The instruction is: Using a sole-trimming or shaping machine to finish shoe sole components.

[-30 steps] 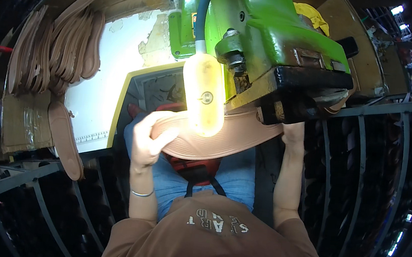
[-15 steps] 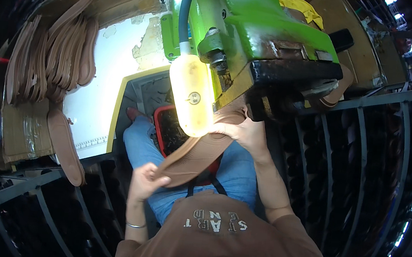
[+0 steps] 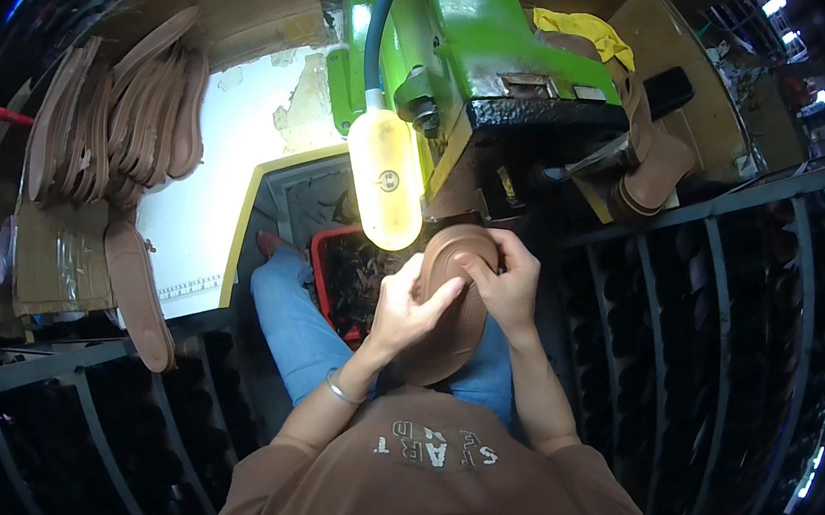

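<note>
Between my hands is a brown shoe sole [image 3: 447,330], held over my lap in front of the green machine [image 3: 513,62]. Its rounded far end shows curved ridges, and the near end reaches down toward my shirt. My left hand [image 3: 405,305] grips its left edge, thumb lying on the upper face. On the right edge, my right hand [image 3: 510,283] is closed with its thumb pressed on the ridged end. The fingers beneath are hidden, and I cannot tell whether a second sole lies under this one.
A yellow lamp [image 3: 386,184] hangs just beyond my hands. Several brown soles [image 3: 125,122] stand bunched on the white table [image 3: 225,177], and a single sole [image 3: 140,294] lies nearer its edge. Below sits a red bin [image 3: 322,273] with scraps. More soles [image 3: 655,172] lie right of the machine.
My left hand has moved up and right along the sole, nearer my right hand. The sole has turned from slanting to nearly upright in view and come away from the machine.
</note>
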Motion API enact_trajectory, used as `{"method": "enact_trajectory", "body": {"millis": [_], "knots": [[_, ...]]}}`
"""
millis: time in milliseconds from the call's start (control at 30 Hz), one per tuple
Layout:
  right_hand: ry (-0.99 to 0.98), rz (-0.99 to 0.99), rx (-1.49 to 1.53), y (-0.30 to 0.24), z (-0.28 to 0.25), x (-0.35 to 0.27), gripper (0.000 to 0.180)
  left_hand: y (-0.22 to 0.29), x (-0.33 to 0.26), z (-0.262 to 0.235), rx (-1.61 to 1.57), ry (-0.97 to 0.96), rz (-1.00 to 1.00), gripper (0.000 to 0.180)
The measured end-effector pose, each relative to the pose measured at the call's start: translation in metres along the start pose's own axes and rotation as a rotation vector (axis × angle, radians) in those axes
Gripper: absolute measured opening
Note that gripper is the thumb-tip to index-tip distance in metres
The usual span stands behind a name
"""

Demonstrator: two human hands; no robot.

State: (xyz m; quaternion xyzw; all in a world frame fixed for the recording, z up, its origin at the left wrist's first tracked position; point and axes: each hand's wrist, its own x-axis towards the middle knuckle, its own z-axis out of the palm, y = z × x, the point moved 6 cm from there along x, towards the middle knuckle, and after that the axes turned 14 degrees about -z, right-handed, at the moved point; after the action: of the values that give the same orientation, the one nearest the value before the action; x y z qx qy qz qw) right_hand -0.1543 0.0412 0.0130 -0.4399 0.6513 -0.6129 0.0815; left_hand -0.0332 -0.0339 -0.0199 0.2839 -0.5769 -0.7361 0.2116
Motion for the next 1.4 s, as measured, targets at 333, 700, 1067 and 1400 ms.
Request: {"method": "enact_trajectory", "body": {"millis": [333,700,1067,1400], "knots": [[-0.342,0.639,0.487,0.051,0.018,-0.148,0.047,0.008,0.002,-0.007,-0.045,0.056,-0.075,0.029],[-0.103,0.132,0.388,0.033,-0.013,-0.065,0.062,0.031,0.006,-0.014,0.411,0.047,0.146,0.028],[-0.041,0.087,0.255,0.002,0.006,0.006,0.019,0.055,0.016,-0.027,0.536,0.010,0.030,0.028],[-0.155,0.112,0.478,0.007,0.044,-0.001,0.018,0.050,-0.023,-0.051,0.454,0.262,0.050,0.039]]}}
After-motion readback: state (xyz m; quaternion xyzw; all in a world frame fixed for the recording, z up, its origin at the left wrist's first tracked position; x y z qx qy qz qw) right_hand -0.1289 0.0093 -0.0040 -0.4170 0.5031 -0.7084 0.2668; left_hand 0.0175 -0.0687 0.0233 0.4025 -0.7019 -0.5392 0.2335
